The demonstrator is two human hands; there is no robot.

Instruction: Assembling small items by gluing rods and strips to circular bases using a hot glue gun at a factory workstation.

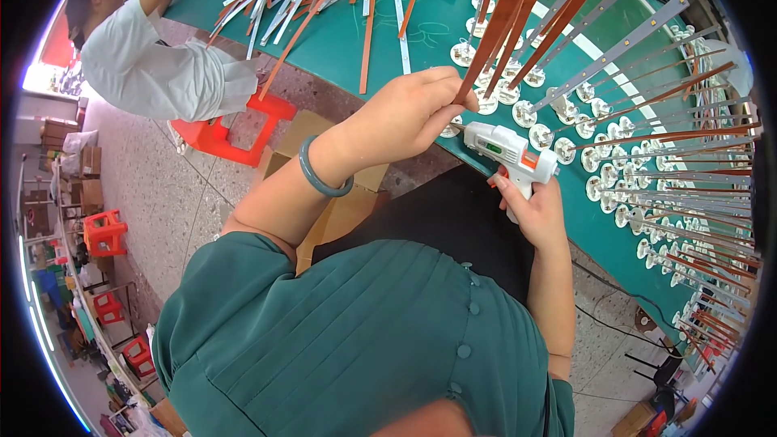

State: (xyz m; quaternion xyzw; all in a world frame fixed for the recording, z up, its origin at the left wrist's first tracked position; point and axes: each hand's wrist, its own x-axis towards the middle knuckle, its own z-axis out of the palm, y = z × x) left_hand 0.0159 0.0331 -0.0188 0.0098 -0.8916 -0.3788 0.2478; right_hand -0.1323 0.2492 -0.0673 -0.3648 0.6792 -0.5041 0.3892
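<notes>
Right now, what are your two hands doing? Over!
Left hand pinching the end of a brown strip. Right hand gripping the white glue gun, nozzle toward that strip end. Round white discs crowd the green table nearby.

Bright, even daylight; a blown-out glare patch at the far left. Shadows soft and faint on the table (pixel 421 28). Strong fisheye bending toward the black circular rim, with a blue fringe at lower left. Focus sharp centrally.

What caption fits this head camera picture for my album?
Left hand pinches an orange strip; right hand holds a white glue gun over the green table.
</notes>
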